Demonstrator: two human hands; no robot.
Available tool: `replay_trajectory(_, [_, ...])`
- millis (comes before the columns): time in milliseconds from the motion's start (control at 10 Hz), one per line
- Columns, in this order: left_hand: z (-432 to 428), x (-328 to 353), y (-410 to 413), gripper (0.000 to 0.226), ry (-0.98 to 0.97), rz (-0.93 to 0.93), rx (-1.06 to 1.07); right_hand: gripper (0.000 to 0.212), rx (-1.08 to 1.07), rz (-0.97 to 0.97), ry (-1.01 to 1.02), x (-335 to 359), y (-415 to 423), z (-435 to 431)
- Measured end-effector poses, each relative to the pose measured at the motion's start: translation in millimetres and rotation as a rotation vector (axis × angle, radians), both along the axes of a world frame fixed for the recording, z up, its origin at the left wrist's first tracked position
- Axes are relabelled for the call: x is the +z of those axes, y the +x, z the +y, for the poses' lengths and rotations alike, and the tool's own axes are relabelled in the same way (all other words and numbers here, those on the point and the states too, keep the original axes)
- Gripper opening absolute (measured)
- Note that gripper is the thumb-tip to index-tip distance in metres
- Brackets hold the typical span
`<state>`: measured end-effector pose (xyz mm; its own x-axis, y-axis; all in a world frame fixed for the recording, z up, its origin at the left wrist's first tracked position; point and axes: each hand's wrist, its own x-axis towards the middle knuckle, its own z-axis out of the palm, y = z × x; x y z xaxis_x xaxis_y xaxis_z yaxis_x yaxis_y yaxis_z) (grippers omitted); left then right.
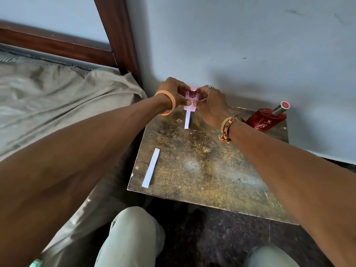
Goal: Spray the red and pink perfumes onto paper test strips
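Pink perfume bottle (pixel 190 96) stands upright at the far edge of the worktop (pixel 212 170), close to the wall (pixel 231 45), with both hands closed in on it. The left hand (pixel 171 91) has its fingers curled round the bottle's left side. The right hand (pixel 211 105) pinches at the right side with its fingertips; whether it also holds paper there is too small to tell. A paper test strip (pixel 187 120) reaches from the foot of the bottle toward the near side, its far end hidden under glass and fingers. A second strip (pixel 151 167) lies flat near the worktop's left edge, well apart from the hands. The red perfume bottle (pixel 265 119) leans at the far right, cap toward the wall. A bed (pixel 57 97) sits on the left.

The bottle looks like small, hard, smooth glass: light but slippery and breakable, so it is probably best gripped across the flat sides of the body, leaving a finger free for the sprayer on top. The strips are thin and limp, easily blown or bent; pinching one end should keep the rest clear for the spray.
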<state>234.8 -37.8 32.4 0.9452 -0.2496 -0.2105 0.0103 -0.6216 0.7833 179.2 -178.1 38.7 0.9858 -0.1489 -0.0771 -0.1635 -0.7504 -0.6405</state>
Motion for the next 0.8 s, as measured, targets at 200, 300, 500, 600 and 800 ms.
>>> replay_trajectory(200, [-3,-2,9,0.038,-0.007,-0.013,-0.004,0.026,-0.021,-0.014,-0.006,-4,10,1])
replay_trajectory(300, [-4,-6,9,0.037,-0.007,-0.005,-0.010,0.025,-0.015,-0.007,-0.018,-7,10,-2])
replay_trajectory(500, [-3,-11,7,0.039,-0.026,0.010,-0.005,0.027,-0.013,-0.010,0.022,-9,6,-2])
replay_trajectory(600, [-3,-10,8,0.041,-0.041,0.033,0.003,0.027,-0.019,-0.003,0.041,-9,6,-2])
replay_trajectory(800, [-1,-9,10,0.052,-0.067,0.088,0.002,0.039,-0.021,0.080,0.055,-10,7,-3])
